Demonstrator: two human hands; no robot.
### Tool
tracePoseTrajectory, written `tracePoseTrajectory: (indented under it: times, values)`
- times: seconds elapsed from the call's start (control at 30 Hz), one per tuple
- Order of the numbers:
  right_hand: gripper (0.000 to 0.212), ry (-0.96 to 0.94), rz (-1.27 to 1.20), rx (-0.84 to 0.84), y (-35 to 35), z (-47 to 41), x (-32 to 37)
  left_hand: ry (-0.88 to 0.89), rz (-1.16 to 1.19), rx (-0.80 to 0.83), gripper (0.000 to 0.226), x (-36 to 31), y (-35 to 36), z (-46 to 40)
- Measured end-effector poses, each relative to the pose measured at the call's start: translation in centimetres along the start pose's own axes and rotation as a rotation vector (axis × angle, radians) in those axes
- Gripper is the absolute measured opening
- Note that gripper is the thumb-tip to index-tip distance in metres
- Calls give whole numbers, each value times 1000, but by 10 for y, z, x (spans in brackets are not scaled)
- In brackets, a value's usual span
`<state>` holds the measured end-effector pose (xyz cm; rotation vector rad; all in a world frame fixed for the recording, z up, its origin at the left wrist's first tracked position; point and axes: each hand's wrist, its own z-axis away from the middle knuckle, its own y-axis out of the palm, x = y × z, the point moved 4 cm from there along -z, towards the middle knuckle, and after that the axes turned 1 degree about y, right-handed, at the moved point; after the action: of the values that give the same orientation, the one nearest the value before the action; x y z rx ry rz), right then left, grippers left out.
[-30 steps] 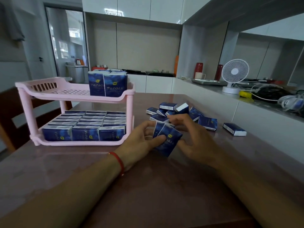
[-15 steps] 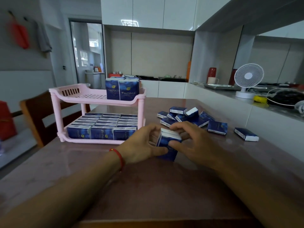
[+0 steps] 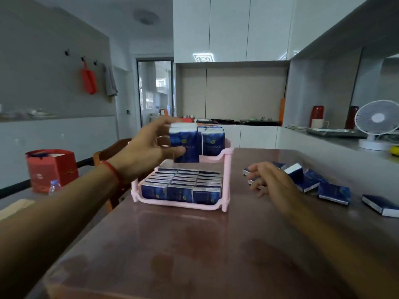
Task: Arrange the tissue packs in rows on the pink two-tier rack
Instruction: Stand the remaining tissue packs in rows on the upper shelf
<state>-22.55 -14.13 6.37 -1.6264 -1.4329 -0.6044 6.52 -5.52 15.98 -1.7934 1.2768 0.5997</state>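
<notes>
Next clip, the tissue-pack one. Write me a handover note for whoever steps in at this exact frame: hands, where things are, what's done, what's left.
Left hand: grips a small upright stack of dark blue tissue packs, held at the top tier of the pink plastic two-tier rack, not yet set down.
Right hand: open, holding nothing, hovering by the loose blue packs on the brown table.
Done: bottom tier is filled in three rows; a few upright packs stand at the top tier's right end.
Left: set the held stack beside them, then bring over the loose packs.
</notes>
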Motion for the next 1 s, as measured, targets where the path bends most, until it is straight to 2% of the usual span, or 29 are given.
tracePoseTrajectory:
  times: [0.1,0.23,0.33,0.43,0.67,0.83,1.0]
  values:
    - [32,-60,131,-82,10,3,-22,-55,-38,0,47,7,-8,-28]
    - [31,-72,310,-4,10,13,-43,-127,-76,12,49,15,-5,-54]
    - [21,-50,300,27,3,16,-42,-165,-105,54,49,21,-5,-66]
    - [21,-36,267,21,-1,16,-38,-224,-129,142,49,28,2,-69]
    - [24,-54,251,7,1,15,-33,-240,-248,172,50,35,7,-72]
    - [23,-60,273,22,3,15,-33,-232,-342,182,66,32,10,-73]
    - [23,-40,277,48,6,16,-33,-282,-302,203,75,29,11,-74]
